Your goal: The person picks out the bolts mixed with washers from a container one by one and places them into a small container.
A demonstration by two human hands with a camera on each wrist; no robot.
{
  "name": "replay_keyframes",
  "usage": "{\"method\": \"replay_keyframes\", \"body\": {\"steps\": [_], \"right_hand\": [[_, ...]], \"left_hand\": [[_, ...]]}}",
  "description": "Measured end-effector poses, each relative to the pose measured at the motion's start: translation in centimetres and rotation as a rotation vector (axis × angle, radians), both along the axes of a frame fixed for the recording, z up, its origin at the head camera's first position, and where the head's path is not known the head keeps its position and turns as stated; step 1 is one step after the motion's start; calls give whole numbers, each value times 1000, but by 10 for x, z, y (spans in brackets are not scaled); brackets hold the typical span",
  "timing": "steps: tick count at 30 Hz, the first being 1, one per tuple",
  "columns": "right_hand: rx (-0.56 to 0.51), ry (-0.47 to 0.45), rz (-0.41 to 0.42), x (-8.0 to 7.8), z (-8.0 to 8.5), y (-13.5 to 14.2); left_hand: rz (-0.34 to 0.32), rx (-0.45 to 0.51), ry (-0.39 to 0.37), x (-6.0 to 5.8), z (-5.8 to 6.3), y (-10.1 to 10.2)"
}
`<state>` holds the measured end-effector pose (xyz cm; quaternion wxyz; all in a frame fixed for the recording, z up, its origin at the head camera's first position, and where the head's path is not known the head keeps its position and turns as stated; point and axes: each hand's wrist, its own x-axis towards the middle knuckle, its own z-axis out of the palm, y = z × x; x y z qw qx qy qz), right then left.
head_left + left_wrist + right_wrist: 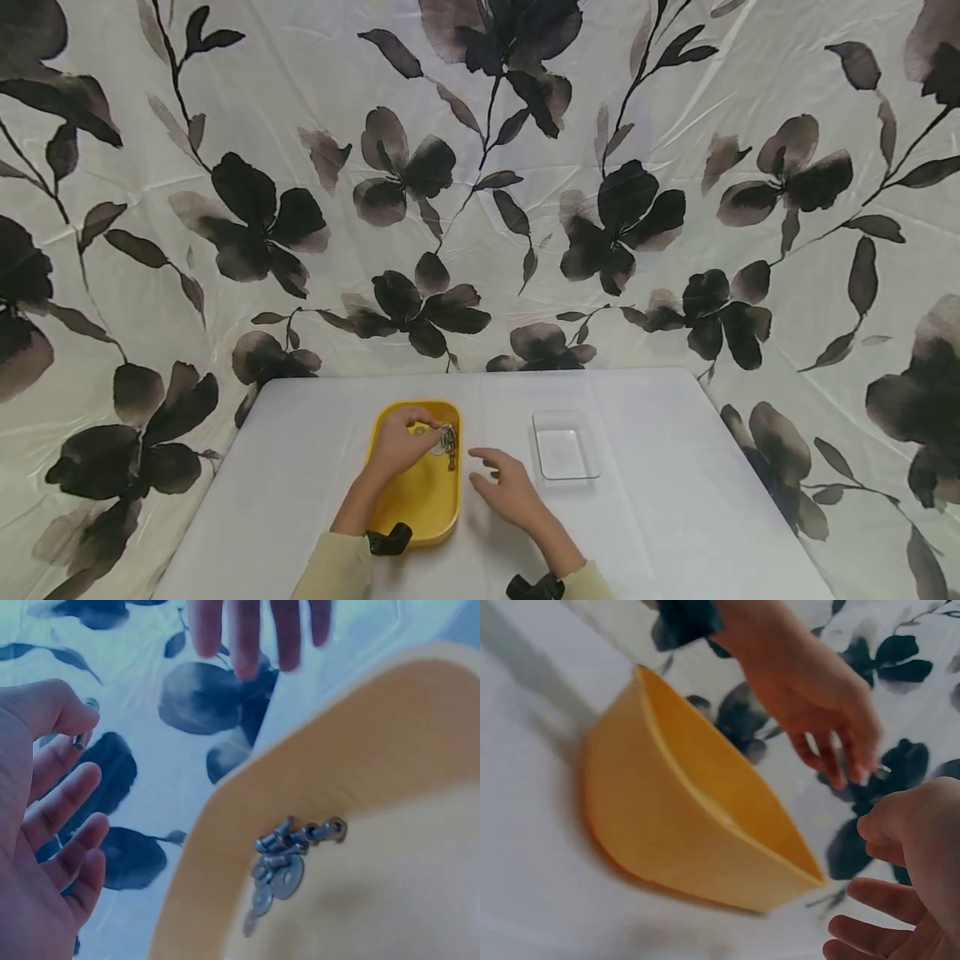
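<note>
My left hand (399,443) is over the far part of the yellow tray (417,510), its thumb and index finger pinching a small metal bolt (81,741). Much of the bolt is hidden behind the fingertips. Several bolts (279,841) and flat washers (288,879) lie heaped against one wall inside the tray. Just right of the tray, my right hand (512,490) hovers with its fingers loosely spread toward the left hand and nothing in its grasp.
A clear rectangular container (566,478) stands on the white table (660,500), to the right of the tray. Behind the table's far edge hangs a white cloth (517,250) printed with dark flowers. Each wrist wears a black camera strap.
</note>
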<state>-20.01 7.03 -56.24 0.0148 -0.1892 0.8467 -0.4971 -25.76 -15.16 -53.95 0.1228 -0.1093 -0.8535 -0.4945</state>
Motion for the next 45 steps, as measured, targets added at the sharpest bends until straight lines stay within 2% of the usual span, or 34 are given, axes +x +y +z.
{"method": "replay_keyframes", "body": {"steps": [4,8,15,20,24,27,32,38,45], "right_hand": [[87,83,-45,-10,23,29],[128,153,-107,-17,36,57],[147,157,-230,-29,46,101],[173,110,-314,-30,38,129],[176,82,-401,-30,22,143],[141,65,-469,-28,6,150],[62,-34,-554,-26,-14,155],[10,-126,-558,-24,-30,155],[-73,-189,-531,-21,-37,151]], "left_hand": [[-47,11,23,2,10,3],[-91,9,12,7,17,5],[-147,-20,-32,14,24,11],[-203,-18,-48,15,23,18],[-253,-3,-68,17,20,22],[-270,15,-84,20,17,25],[-267,24,-74,24,12,28],[-252,1,-75,22,5,33],[-255,-52,-71,20,-1,41]]}}
